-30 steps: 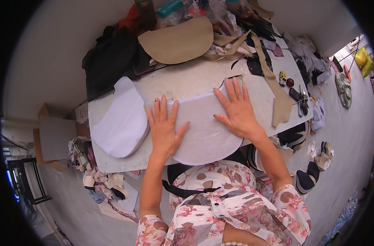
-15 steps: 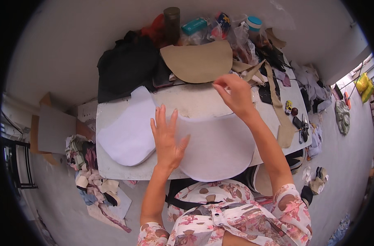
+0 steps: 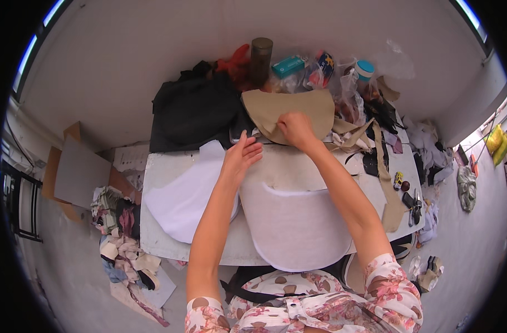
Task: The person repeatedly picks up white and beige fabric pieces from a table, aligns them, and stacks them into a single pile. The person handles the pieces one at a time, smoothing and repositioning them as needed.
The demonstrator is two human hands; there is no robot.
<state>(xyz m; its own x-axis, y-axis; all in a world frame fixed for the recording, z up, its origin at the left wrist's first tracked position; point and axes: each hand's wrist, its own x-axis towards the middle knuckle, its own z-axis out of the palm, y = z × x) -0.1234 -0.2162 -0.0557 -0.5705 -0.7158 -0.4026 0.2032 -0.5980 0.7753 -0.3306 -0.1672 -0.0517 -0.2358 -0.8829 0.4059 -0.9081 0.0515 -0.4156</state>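
Tan fabric piece [image 3: 287, 111], one, under right grip [image 3: 295, 129]; left grip [image 3: 241, 156] open beside two white pieces [image 3: 298, 222]

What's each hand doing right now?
Left hand: open, empty, above the white fabric piece.
Right hand: closed, gripping the tan fabric piece.

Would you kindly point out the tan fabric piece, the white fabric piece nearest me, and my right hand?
tan fabric piece [image 3: 314, 108], head view, bare right part.
white fabric piece [image 3: 298, 222], head view, its middle.
right hand [image 3: 295, 129], head view, back of hand.
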